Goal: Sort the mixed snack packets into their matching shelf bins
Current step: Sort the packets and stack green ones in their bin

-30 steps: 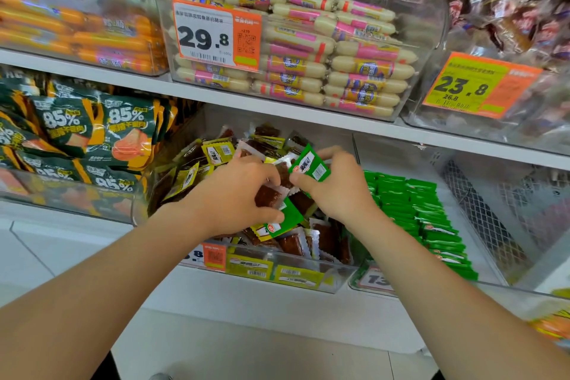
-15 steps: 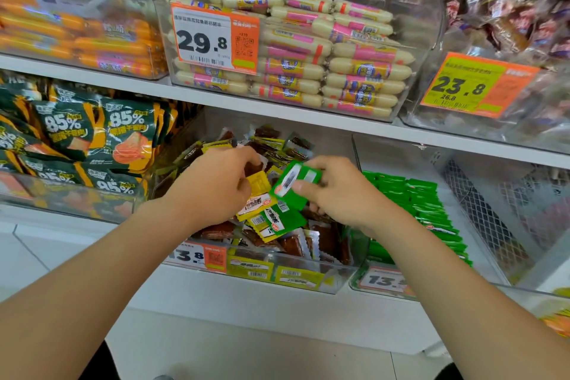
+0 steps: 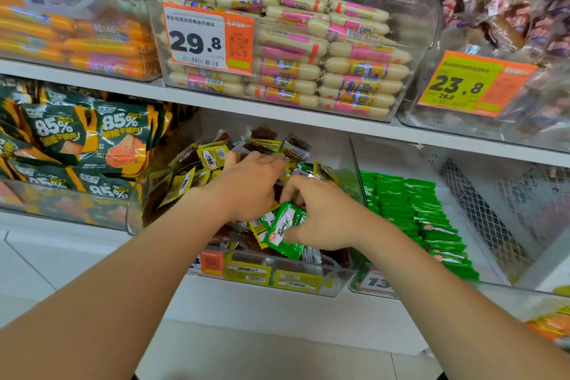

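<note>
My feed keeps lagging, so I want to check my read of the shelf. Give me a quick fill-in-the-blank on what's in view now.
1. The right hand grips a ____ packet.
2. The matching bin stands to the ____ of the mixed bin.
3. The price tag on the sausage bin above reads ____.

Missing words: green; right; 29.8

Head view, down toward shelf bins [image 3: 277, 278]
</note>
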Tool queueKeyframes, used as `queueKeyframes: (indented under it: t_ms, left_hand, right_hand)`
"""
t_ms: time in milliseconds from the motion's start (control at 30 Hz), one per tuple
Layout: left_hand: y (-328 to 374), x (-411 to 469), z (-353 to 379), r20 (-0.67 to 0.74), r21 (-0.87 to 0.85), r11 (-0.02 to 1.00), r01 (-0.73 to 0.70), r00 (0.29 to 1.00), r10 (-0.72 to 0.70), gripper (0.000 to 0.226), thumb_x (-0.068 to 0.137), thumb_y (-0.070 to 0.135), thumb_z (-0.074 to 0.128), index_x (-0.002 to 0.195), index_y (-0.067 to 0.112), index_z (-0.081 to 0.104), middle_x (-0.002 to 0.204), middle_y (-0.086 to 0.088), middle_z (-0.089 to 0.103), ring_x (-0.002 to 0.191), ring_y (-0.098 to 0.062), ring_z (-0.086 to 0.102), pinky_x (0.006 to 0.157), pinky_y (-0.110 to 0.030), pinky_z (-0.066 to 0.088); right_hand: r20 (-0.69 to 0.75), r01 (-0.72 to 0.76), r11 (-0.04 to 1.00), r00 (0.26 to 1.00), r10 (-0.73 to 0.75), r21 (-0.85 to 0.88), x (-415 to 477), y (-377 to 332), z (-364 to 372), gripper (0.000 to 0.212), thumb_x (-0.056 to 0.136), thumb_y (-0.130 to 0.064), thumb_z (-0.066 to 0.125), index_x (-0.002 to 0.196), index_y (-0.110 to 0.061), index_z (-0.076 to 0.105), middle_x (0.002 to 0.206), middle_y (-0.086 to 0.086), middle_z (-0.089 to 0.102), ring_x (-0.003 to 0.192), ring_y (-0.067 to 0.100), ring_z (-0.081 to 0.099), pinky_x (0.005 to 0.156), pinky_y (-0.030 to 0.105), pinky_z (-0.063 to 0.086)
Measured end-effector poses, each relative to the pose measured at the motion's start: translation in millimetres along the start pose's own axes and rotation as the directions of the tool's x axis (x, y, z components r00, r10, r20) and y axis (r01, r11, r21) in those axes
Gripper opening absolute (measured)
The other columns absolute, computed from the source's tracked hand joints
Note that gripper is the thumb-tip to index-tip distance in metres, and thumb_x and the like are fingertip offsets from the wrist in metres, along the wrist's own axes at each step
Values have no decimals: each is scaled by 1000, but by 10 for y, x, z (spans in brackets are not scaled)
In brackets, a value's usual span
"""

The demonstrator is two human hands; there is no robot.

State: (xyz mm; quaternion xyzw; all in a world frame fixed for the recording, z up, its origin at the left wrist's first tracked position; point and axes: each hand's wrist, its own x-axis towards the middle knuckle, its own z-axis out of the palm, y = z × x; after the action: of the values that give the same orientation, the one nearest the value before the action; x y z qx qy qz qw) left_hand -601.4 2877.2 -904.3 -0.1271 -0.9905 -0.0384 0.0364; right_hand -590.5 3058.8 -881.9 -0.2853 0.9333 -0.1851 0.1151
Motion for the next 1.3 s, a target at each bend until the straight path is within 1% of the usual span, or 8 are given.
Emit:
queueKeyframes:
  t_ms: [300, 433, 567, 733, 833, 967, 1200, 1300]
  left_hand:
    - [-16, -17, -98, 96, -68, 997, 35, 995, -29, 43, 94, 52, 66, 132, 35, 56, 113, 7, 47, 123, -24, 34, 100, -55, 29]
    - [-94, -194, -137, -129, -167, 985, -37, 992, 16, 23, 86, 40, 81, 96, 35, 61, 91, 17, 60, 103, -8, 54, 95, -44, 33]
    - [-124, -368, -207, -69, -391, 919, -60, 997, 36, 25, 82, 22, 87, 77, 29, 64, 79, 15, 69, 81, 1, 66, 80, -30, 56]
    - [-78, -440, -226, 69, -337, 940, -59, 994, 87, 26, 83, 7, 72, 82, 33, 72, 84, 17, 69, 84, 6, 64, 68, -10, 48]
    - [-60, -396, -258, 98, -278, 960, -19, 994, 48, 39, 80, 1, 56, 84, 34, 77, 84, 21, 69, 80, 9, 61, 62, -6, 42]
    - [-96, -153, -118, -157, -213, 976, -36, 988, 2, 34, 86, 9, 51, 91, 35, 72, 88, 19, 67, 92, -6, 57, 87, -39, 52]
    - [57, 119, 56, 70, 127, 992, 22, 997, -31, 32, 90, 56, 66, 109, 31, 61, 114, 8, 55, 119, -25, 39, 92, -51, 29]
    - [96, 138, 8, 73, 255, 967, 10, 997, -29, 46, 88, 65, 65, 120, 31, 67, 124, 5, 56, 123, -27, 43, 101, -57, 33]
  right_hand:
    - [-290, -163, 982, 939, 183, 92, -115, 141, -100, 43, 98, -13, 66, 138, -26, 57, 123, 8, 53, 89, 19, 57, 76, 28, 42]
    - [-429, -152, 987, 889, 158, 47, -95, 185, -115, 44, 96, -7, 64, 139, -18, 59, 131, 12, 57, 112, 27, 57, 83, 28, 41]
    - [-499, -55, 996, 863, 81, 67, -54, 174, -121, 33, 100, -10, 59, 132, -19, 56, 118, 1, 52, 89, 12, 48, 68, 18, 30]
    - [-379, 61, 995, 925, -26, 81, -76, 119, -114, 26, 97, -15, 60, 120, -25, 54, 79, -2, 63, 48, 5, 52, 47, 20, 40]
    - [-201, 72, 996, 976, -81, -52, -123, 84, -30, 31, 95, -16, 60, 124, -27, 57, 72, 1, 62, 59, 5, 56, 62, 40, 55]
    - [-243, 25, 988, 968, -63, -154, -90, 64, 29, 34, 96, -8, 59, 127, -19, 52, 78, 6, 58, 70, 25, 61, 60, 43, 54]
    - [-348, -118, 928, 937, -13, -354, -13, 121, 45, 47, 87, -13, 69, 131, -17, 53, 97, 9, 68, 102, 32, 61, 86, 41, 44]
    - [-420, -148, 975, 905, 65, -168, -10, 144, 23, 48, 84, -4, 67, 129, -15, 54, 81, 9, 66, 84, 31, 66, 68, 36, 46]
